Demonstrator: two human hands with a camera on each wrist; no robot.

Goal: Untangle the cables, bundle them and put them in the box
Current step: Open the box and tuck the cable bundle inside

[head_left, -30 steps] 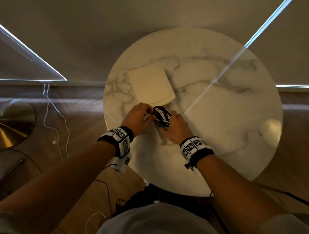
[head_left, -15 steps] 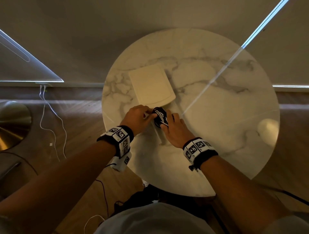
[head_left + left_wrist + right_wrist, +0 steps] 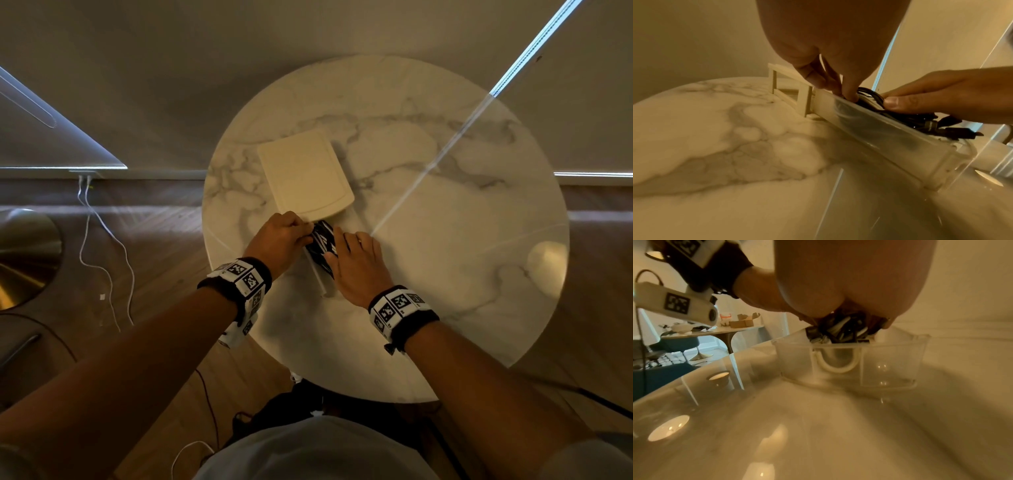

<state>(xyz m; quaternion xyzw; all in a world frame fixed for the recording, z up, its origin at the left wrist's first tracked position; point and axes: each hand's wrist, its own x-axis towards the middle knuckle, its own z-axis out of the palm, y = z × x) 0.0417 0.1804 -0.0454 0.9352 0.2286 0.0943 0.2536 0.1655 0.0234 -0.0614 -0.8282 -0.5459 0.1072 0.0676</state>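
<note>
A bundle of black and white cables (image 3: 322,240) sits partly inside a narrow translucent box (image 3: 317,277) on the round marble table (image 3: 445,240). My left hand (image 3: 306,233) has curled fingers at the bundle's far left end, fingertips dipping inside the box wall (image 3: 879,134). My right hand (image 3: 337,246) lies over the bundle from the right, thumb and fingers on either side of the cables (image 3: 840,332). Black plugs stick out above the rim in the left wrist view. The cream lid (image 3: 305,178) lies flat just beyond the box. The box's lower part looks empty through its clear end (image 3: 890,363).
The table edge curves close to my body. White cables (image 3: 102,240) trail across the wooden floor at left, beside a brass lamp base (image 3: 20,260). Dark cables lie on the floor under the table's near edge. Another table with cardboard boxes (image 3: 715,332) stands far off.
The bundle has gone from being held up between both hands down into the box. My right hand has moved over it; my left stays at its left end.
</note>
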